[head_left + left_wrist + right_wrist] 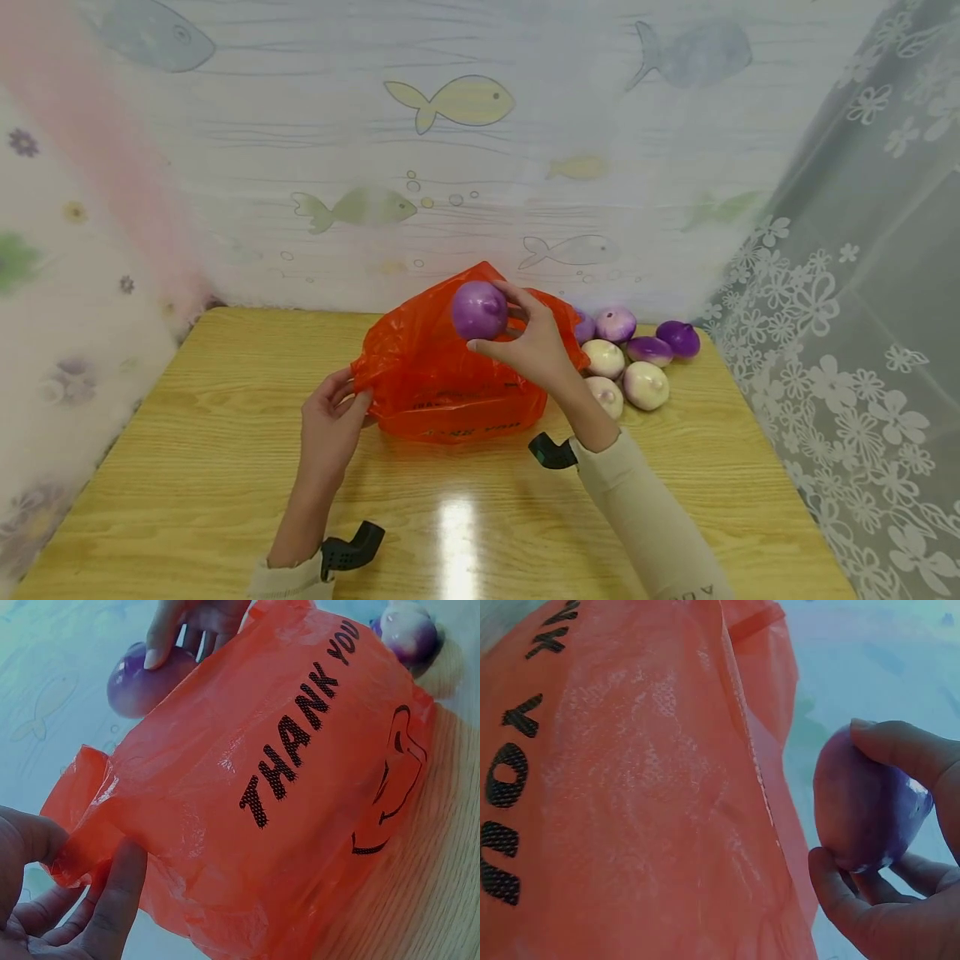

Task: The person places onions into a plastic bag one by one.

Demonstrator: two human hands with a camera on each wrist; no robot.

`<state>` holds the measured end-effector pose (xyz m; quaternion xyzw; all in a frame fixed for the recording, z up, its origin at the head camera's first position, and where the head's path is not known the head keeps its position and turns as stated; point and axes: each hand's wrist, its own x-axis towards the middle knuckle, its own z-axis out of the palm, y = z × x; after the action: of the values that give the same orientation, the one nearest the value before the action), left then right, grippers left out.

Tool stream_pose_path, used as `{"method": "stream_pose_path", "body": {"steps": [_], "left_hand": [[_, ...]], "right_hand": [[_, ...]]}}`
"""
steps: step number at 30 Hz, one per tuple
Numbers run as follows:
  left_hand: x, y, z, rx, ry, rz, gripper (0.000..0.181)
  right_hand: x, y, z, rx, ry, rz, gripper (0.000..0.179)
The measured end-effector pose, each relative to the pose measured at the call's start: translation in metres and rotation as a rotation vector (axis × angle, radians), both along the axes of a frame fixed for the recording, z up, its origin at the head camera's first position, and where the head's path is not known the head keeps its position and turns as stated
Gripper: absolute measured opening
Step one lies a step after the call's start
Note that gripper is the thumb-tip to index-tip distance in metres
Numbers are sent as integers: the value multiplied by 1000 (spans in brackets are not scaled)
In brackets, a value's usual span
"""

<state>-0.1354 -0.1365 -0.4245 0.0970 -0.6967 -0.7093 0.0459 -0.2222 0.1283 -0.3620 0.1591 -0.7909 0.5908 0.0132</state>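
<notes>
My right hand (534, 340) holds a glossy purple onion (477, 311) between thumb and fingers, up over the mouth of a red plastic bag (450, 392). In the right wrist view the onion (866, 802) is beside the bag's upper edge. My left hand (332, 417) pinches the bag's left edge, its thumb and fingers around the plastic in the left wrist view. Black "THANK YOU" lettering (300, 720) runs across the bag's side. The bag's inside is mostly hidden.
Right of the bag, several more onions lie in a cluster: a dark purple one (678, 339), a flatter purple one (649, 351) and pale ones, such as a white one (646, 385). The wooden table (210, 467) meets a fish-patterned curtain (450, 167) behind.
</notes>
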Motion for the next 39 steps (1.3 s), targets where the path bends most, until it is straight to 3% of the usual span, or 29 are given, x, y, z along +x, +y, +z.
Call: {"method": "stream_pose_path", "body": {"steps": [8, 17, 23, 39], "left_hand": [[-1, -2, -1, 4, 15, -3, 39], [-1, -4, 1, 21, 26, 19, 37], [-1, -5, 1, 17, 23, 9, 40], [0, 0, 5, -5, 6, -20, 41]], "right_hand": [[-16, -10, -3, 43, -1, -3, 82], [-34, -19, -20, 131, -32, 21, 83], [-35, -25, -26, 151, -46, 65, 83], [-40, -43, -39, 237, -41, 88, 81]]}}
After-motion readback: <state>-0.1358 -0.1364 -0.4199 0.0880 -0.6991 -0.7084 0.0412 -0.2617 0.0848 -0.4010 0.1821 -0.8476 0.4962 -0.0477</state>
